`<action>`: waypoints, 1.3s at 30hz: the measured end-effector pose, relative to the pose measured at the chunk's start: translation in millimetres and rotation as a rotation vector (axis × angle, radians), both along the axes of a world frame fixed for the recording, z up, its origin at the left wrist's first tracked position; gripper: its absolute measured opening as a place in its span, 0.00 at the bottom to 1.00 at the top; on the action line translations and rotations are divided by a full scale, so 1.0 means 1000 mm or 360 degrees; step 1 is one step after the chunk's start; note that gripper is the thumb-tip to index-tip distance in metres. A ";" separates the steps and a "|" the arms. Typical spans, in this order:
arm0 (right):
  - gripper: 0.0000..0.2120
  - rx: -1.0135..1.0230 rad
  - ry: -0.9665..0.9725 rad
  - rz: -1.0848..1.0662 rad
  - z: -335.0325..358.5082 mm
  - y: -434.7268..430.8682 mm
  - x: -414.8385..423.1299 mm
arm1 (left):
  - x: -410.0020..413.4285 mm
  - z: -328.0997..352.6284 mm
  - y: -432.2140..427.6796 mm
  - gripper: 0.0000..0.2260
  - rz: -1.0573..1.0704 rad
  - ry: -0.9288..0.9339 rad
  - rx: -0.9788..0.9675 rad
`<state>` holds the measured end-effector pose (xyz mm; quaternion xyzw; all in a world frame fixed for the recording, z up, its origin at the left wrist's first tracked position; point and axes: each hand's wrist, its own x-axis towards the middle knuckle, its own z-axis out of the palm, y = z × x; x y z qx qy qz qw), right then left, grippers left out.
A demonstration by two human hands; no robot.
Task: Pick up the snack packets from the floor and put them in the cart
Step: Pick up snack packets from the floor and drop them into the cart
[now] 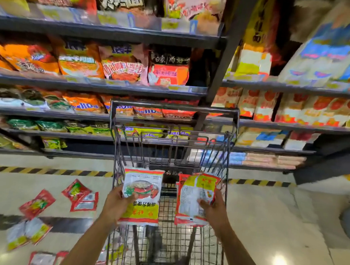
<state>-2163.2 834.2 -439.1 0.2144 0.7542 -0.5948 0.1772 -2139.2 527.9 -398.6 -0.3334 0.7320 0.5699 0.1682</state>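
A wire shopping cart [174, 107] stands in front of me, its basket open below my arms. My left hand [116, 205] grips a red, white and yellow snack packet [142, 191] over the cart's left side, thumb on its printed face. My right hand [215, 210] holds another packet [193, 195], back side up, possibly more than one, over the cart's right side. Several red and yellow packets lie on the floor to the left: one [37, 203], a pair [81, 196], and more near the bottom edge [28, 233].
Dark shelves [104, 88] packed with snack bags run across the view behind the cart. A second shelf unit [292, 88] stands to the right. Yellow and black hazard tape [48, 171] marks the tiled floor along the shelf base.
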 end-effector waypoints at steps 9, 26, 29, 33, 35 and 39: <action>0.22 0.0112 -0.0232 0.0002 -0.113 -0.007 -0.057 | -0.046 -0.118 -0.008 0.14 0.0188 -0.0282 -0.0042; 0.29 0.1776 -0.0006 0.0672 -0.152 -0.018 -0.037 | -0.036 -0.169 0.013 0.37 -0.0373 -0.0289 -0.1096; 0.31 0.1875 0.0140 0.0864 -0.140 -0.015 -0.036 | -0.022 -0.154 0.016 0.40 -0.0701 -0.0268 -0.1276; 0.28 0.1850 0.0327 0.0847 -0.100 -0.023 -0.029 | -0.003 -0.115 0.012 0.41 -0.1001 0.0011 -0.1387; 0.27 0.1824 0.0437 0.0901 -0.071 -0.033 -0.021 | 0.009 -0.090 0.007 0.38 -0.1076 0.0198 -0.1420; 0.30 0.1804 0.0649 0.1046 -0.016 -0.058 0.000 | 0.039 -0.038 -0.015 0.34 -0.1046 0.0378 -0.1539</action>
